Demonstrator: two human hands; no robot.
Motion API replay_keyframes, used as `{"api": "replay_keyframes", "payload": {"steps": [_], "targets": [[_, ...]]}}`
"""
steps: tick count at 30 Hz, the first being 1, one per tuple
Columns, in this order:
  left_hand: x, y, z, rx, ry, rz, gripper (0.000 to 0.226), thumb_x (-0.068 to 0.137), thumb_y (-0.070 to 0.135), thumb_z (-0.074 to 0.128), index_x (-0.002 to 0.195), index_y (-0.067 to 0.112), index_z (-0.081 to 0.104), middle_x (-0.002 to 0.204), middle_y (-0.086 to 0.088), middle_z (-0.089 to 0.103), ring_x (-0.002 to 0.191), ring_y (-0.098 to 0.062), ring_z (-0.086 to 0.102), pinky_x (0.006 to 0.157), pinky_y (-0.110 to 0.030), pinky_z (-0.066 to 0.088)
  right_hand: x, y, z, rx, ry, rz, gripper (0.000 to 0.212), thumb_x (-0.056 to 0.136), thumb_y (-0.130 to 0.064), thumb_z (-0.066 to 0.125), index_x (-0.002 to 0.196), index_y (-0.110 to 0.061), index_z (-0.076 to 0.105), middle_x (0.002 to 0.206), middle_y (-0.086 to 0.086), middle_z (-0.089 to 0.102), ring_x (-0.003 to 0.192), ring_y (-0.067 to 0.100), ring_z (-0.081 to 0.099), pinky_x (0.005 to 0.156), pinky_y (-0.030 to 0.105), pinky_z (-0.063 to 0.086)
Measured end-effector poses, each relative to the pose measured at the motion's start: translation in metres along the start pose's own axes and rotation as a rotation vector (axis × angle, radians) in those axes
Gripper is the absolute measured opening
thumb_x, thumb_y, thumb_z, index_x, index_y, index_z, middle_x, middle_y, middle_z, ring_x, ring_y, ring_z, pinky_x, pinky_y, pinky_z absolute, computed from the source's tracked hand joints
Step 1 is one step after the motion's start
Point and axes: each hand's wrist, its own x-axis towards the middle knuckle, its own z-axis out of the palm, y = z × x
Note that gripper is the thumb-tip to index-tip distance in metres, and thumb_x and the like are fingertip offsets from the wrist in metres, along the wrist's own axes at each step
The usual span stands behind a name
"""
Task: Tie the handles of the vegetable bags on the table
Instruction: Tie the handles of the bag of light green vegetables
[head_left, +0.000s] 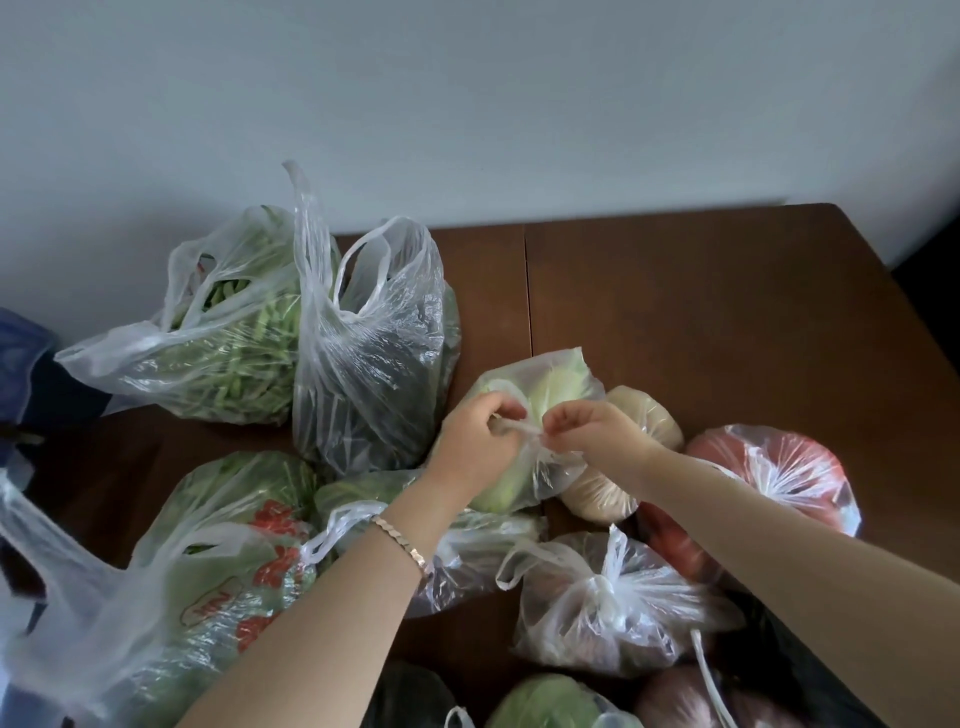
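Hands: I have both at the middle of the brown table (701, 291), working the handles (519, 427) of the cabbage bag (556, 384).
Left hand (475, 441): fingers pinched shut on 1 twisted handle; a bracelet (402, 540) sits on the wrist.
Right hand (592, 428): fingertips pinched on the other handle, just beside the left.
Cabbage bag: clear plastic over a pale green head, lying between the 2 hands and the far edge.
Right side: a tomato bag (779, 467), its top drawn into a knot; nearer me, another knotted bag (608, 597).
Left side: a green bean bag (228, 332) and a tall clear bag (369, 343), handles loose and standing up.
Near left: a printed bag (223, 561) of greens, handles untied.
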Motion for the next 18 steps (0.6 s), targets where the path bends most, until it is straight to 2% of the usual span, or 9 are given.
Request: {"api": "replay_keyframes", "payload": {"steps": [3, 6, 9, 10, 12, 13, 14, 16, 18], "targets": [[-0.004, -0.002, -0.007, -0.108, -0.083, -0.031, 0.019, 0.081, 0.013, 0.068, 0.1, 0.013, 0.067, 0.098, 0.004, 0.064, 0.092, -0.007, 0.058, 0.083, -0.014, 0.044, 0.003, -0.002, -0.004, -0.014, -0.069, 0.009, 0.026, 0.079, 0.008, 0.061, 0.067, -0.016, 0.062, 0.068, -0.001, 0.058, 0.067, 0.01, 0.052, 0.066, 0.018, 0.042], [-0.01, -0.007, -0.004, -0.099, -0.05, 0.032, 0.022, 0.083, 0.017, 0.068, 0.103, 0.006, 0.069, 0.091, 0.005, 0.063, 0.08, 0.003, 0.056, 0.07, -0.004, 0.042, 0.001, -0.001, -0.005, -0.137, -0.106, -0.055, 0.035, 0.073, 0.014, 0.06, 0.074, -0.019, 0.069, 0.062, -0.012, 0.064, 0.059, 0.003, 0.053, 0.061, 0.014, 0.045], [-0.011, -0.014, 0.006, -0.069, 0.015, 0.02, 0.022, 0.085, 0.022, 0.065, 0.1, 0.006, 0.07, 0.084, 0.003, 0.064, 0.073, 0.002, 0.055, 0.065, -0.005, 0.041, -0.003, 0.005, 0.0, -0.334, 0.017, -0.218, 0.028, 0.076, 0.004, 0.067, 0.082, -0.022, 0.074, 0.065, -0.016, 0.065, 0.059, -0.003, 0.054, 0.062, 0.009, 0.044], [-0.011, -0.015, 0.009, -0.078, 0.018, 0.008, 0.023, 0.086, 0.023, 0.063, 0.099, 0.006, 0.07, 0.082, 0.002, 0.064, 0.07, 0.0, 0.055, 0.063, -0.007, 0.041, -0.004, 0.008, 0.002, -0.409, 0.081, -0.292, 0.023, 0.077, 0.0, 0.068, 0.084, -0.02, 0.075, 0.073, -0.012, 0.068, 0.066, -0.002, 0.056, 0.069, 0.013, 0.046], [-0.011, -0.015, 0.013, -0.127, 0.011, -0.033, 0.024, 0.087, 0.025, 0.062, 0.099, 0.006, 0.07, 0.078, 0.002, 0.064, 0.07, -0.007, 0.055, 0.064, -0.012, 0.041, -0.001, 0.017, 0.001, -0.615, 0.173, -0.549, 0.012, 0.079, -0.005, 0.067, 0.085, -0.012, 0.075, 0.079, 0.001, 0.071, 0.074, 0.013, 0.062, 0.074, 0.028, 0.051], [-0.01, -0.015, 0.013, -0.159, 0.002, -0.061, 0.024, 0.087, 0.025, 0.062, 0.099, 0.005, 0.069, 0.078, 0.002, 0.063, 0.071, -0.008, 0.055, 0.065, -0.014, 0.042, 0.001, 0.022, 0.001, -0.73, 0.194, -0.684, 0.009, 0.078, -0.008, 0.066, 0.082, -0.008, 0.074, 0.076, 0.006, 0.071, 0.071, 0.021, 0.063, 0.069, 0.034, 0.053], [-0.01, -0.015, 0.014, -0.189, -0.007, -0.087, 0.023, 0.087, 0.024, 0.062, 0.098, 0.005, 0.069, 0.076, 0.002, 0.063, 0.071, -0.007, 0.054, 0.066, -0.016, 0.042, 0.004, 0.025, 0.0, -0.824, 0.209, -0.779, 0.008, 0.076, -0.01, 0.066, 0.077, -0.004, 0.071, 0.071, 0.008, 0.069, 0.065, 0.025, 0.063, 0.062, 0.033, 0.054], [-0.008, -0.016, 0.014, -0.24, -0.018, -0.137, 0.019, 0.087, 0.021, 0.063, 0.092, 0.004, 0.07, 0.067, 0.005, 0.06, 0.065, -0.008, 0.051, 0.066, -0.022, 0.041, 0.009, 0.026, -0.002, -0.99, 0.242, -0.89, 0.011, 0.072, -0.011, 0.07, 0.07, -0.003, 0.064, 0.065, 0.007, 0.064, 0.054, 0.023, 0.06, 0.049, 0.023, 0.049], [-0.006, -0.018, 0.014, -0.302, -0.019, -0.186, 0.011, 0.087, 0.017, 0.063, 0.084, 0.007, 0.069, 0.054, 0.013, 0.056, 0.06, -0.009, 0.047, 0.065, -0.028, 0.039, 0.012, 0.024, -0.003, -1.103, 0.266, -0.954, 0.015, 0.07, -0.012, 0.074, 0.067, -0.006, 0.061, 0.065, 0.004, 0.062, 0.052, 0.02, 0.059, 0.041, 0.02, 0.042]]}}
